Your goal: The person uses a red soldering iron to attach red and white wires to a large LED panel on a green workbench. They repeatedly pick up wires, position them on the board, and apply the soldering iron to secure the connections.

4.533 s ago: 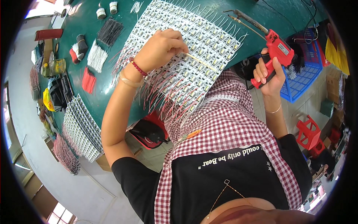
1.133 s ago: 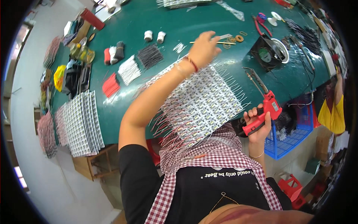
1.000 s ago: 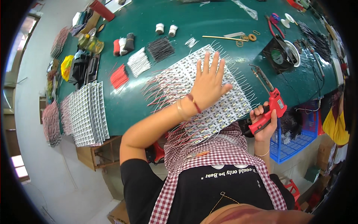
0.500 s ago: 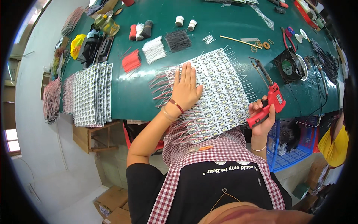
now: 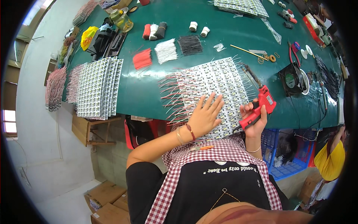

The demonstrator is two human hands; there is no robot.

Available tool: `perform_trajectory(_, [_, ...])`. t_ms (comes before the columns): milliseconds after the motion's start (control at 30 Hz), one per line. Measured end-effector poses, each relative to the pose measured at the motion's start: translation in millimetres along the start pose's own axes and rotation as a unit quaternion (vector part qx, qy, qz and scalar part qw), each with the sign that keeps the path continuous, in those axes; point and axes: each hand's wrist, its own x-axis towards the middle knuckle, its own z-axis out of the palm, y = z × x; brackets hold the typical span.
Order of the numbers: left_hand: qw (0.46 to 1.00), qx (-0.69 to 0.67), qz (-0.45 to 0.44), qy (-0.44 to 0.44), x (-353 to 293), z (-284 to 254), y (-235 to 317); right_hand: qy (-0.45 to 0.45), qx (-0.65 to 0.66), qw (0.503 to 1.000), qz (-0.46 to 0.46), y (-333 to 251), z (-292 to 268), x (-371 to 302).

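A white sheet of small circuit boards (image 5: 212,78) lies at the table's near edge, with red and white wires along its left side and pale wires along its right. My left hand (image 5: 206,115) rests flat on its near part, fingers spread. In my right hand (image 5: 255,121) is a red soldering gun (image 5: 267,100), its handle gripped at the sheet's right edge. The gun's metal tip points up and left, close to the wires on that edge; whether it touches them I cannot tell. Under the sheet's near side shows my checked apron (image 5: 231,151), with an orange-handled tool on it.
Beyond the sheet lie red wires (image 5: 142,59), white wires (image 5: 166,51) and black wires (image 5: 190,45). To the left stand stacked wired board sheets (image 5: 97,87). On the right are a black fan (image 5: 292,80), red pliers (image 5: 294,55) and a blue crate (image 5: 287,168).
My left hand has slid toward me and rightward over the sheet. The soldering gun has come left, its tip nearer the sheet's right-hand wires. The sheet has turned slightly, and the whole view has shifted.
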Motion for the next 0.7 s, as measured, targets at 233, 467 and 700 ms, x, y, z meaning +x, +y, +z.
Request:
perform_trajectory(233, [0.985,0.07,-0.007,-0.156,-43.3,-72.8,-1.9,0.011,-0.005,1.0,-0.016,1.4,-13.1,-2.1])
perform_trajectory(467, [0.968,0.085,-0.047,0.232,111.8,-49.9,-164.8,0.019,-0.015,1.0,-0.015,3.1,-5.7,-2.6])
perform_trajectory(700, [0.961,0.178,-0.095,0.187,149.9,-11.5,-202.6,0.034,-0.017,0.998,-0.042,4.2,-5.1,-5.2])
